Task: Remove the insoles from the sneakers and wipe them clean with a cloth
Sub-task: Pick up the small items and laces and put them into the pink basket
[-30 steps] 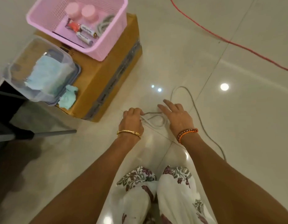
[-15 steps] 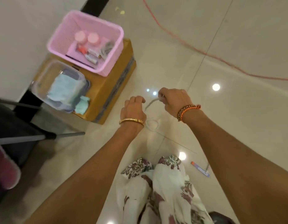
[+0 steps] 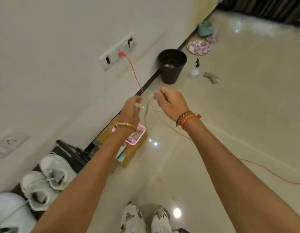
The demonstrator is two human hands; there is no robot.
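Your right hand pinches a thin grey cord in its fingers; your left hand hangs loose beside it. The sneakers sit by the wall, lower left.

The sneakers by the wall are white, with grey insides and white laces. The basket is pink, and it stands on a brown cardboard box. A small cloth on the box is light turquoise. The cable from the white wall socket is red. The bin is black. The floor is glossy cream. The left hand has a gold bangle on the wrist; the right hand has a bracelet of orange and brown threads. The cord between the hands is pale grey. The trousers are white with a dark red and green flower pattern.
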